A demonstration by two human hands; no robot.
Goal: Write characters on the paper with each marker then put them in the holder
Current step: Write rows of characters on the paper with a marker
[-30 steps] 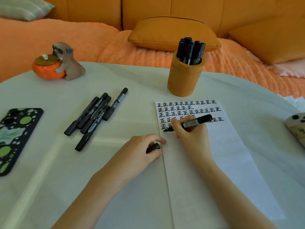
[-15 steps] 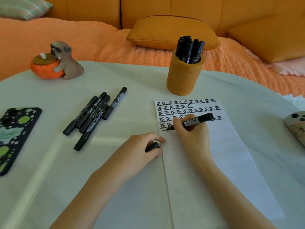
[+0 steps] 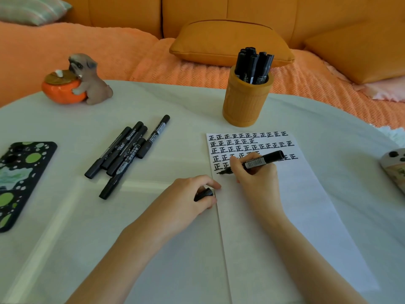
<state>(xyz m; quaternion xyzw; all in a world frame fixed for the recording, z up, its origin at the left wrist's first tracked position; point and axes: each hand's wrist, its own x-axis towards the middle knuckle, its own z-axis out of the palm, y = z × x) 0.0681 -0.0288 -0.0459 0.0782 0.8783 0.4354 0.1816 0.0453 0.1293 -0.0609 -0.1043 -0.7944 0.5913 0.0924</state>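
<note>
A white paper (image 3: 291,207) lies on the table, its top filled with rows of black characters. My right hand (image 3: 256,178) grips a black marker (image 3: 260,161), whose tip touches the paper near the left edge under the lowest row. My left hand (image 3: 188,198) rests beside the paper's left edge and holds the marker's black cap (image 3: 203,194). Several capped black markers (image 3: 127,152) lie loose on the table to the left. An orange ribbed holder (image 3: 246,102) behind the paper has several markers standing in it.
A phone in a black and green case (image 3: 17,178) lies at the left edge. A dog figurine with an orange pot (image 3: 76,84) stands at the back left. A patterned object (image 3: 394,167) sits at the right edge. Orange sofa cushions lie behind the table.
The marker tip has shifted slightly along the lowest row as my right hand writes. My left hand has stayed put with the cap.
</note>
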